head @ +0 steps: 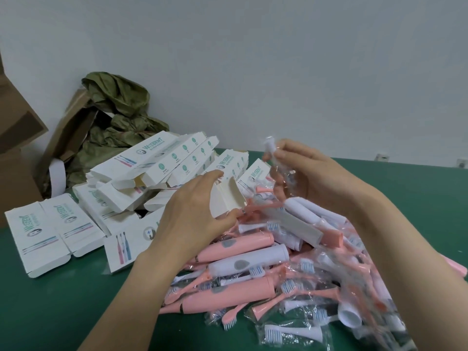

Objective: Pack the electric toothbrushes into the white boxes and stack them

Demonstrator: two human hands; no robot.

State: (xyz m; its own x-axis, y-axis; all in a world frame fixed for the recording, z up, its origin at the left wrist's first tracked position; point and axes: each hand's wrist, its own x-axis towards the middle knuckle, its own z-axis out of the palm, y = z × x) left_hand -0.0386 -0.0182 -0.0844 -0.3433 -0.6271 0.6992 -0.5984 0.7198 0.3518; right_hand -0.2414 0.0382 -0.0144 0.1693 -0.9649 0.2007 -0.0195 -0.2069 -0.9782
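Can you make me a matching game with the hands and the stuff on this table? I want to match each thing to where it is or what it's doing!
Things:
1. left hand
2. right hand
3. green wrapping
4. pink toothbrush

Places or states:
A. lies in the pile on the green table
B. crumpled by the brown carton at the back left
C. holds an open white box
D. holds up a clear wrapper

Right pairs: 1-C, 2-D, 3-B, 4-A.
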